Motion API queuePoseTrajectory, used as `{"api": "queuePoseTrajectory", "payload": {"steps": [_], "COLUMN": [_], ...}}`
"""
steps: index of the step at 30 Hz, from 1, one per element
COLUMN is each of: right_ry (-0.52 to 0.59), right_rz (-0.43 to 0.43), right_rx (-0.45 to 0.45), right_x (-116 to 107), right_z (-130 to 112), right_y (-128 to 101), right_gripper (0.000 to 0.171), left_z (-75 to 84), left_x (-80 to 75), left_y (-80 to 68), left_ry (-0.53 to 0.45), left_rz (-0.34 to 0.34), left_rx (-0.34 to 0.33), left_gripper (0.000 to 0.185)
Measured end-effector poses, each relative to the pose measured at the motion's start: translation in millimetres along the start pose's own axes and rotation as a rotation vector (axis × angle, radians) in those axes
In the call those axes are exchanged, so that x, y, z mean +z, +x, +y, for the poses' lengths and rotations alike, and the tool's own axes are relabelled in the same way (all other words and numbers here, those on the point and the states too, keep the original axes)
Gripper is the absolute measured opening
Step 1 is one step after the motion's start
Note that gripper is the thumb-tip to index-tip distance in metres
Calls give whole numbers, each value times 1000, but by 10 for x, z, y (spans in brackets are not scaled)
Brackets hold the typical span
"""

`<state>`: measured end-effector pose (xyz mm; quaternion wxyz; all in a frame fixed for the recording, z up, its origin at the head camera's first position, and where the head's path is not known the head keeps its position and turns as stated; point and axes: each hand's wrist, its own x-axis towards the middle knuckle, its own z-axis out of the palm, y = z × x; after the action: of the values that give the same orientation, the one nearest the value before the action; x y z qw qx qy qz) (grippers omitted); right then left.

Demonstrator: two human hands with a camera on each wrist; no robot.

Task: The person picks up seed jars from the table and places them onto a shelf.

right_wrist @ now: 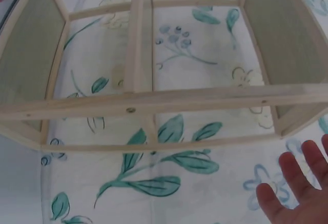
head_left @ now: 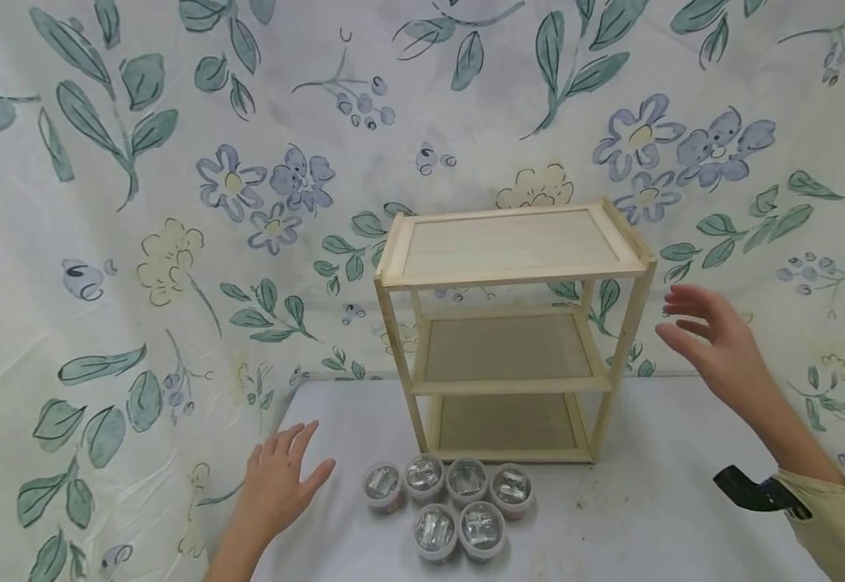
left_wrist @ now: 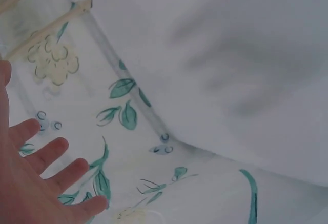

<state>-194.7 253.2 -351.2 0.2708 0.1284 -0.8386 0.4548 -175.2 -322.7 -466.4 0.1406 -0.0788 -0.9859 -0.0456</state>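
A light wooden shelf (head_left: 509, 242) with three tiers stands at the back of the white table. In front of it sit several small round clear-lidded tubs (head_left: 467, 482) with silvery contents, four-sided packets or pieces that I cannot make out. My left hand (head_left: 276, 477) hovers at the table's left edge, fingers spread, left of the tubs and touching none. To the right of the shelf, my right hand (head_left: 713, 339) is raised with relaxed fingers, apart from the frame. The right wrist view shows the shelf's side (right_wrist: 195, 98) beside the fingers of that hand (right_wrist: 302, 193).
Floral cloth (head_left: 175, 242) hangs behind and to the left of the white table (head_left: 655, 517). A black strap (head_left: 757, 491) sits at the right sleeve cuff (head_left: 822, 509). Small dark specks dot the table right of the tubs.
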Motion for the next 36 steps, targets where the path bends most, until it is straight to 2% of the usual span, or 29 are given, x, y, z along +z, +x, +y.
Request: {"api": "queuePoseTrajectory", "payload": {"steps": [10,19,23,30,34,36], "right_ry": [58,123,158,185,158,137], "right_rz": [-26,17,32,59,81,94], "right_rx": [26,-34,-46,-55,-39,-40], "right_x": [174,266,286,323,350,372], "right_z": [-147,-182,-187,-195,-192,-188], "right_y": [172,241,281,345,339,343], "right_gripper": [49,43,41,35,34,33], "left_z": [20,92,173,377,475,521], "left_x": [88,285,362,535,619,640], "left_y": [-125,-179,-183,-199,-204,-194], "left_ry": [-93,-212,-252,-314,-339,-363], "left_rz": [-10,-19,-30,-97,-130,-161], "left_rx": [-52,-63,-56,-40,-26,-41], "left_gripper": [65,64,67,79,88,91]}}
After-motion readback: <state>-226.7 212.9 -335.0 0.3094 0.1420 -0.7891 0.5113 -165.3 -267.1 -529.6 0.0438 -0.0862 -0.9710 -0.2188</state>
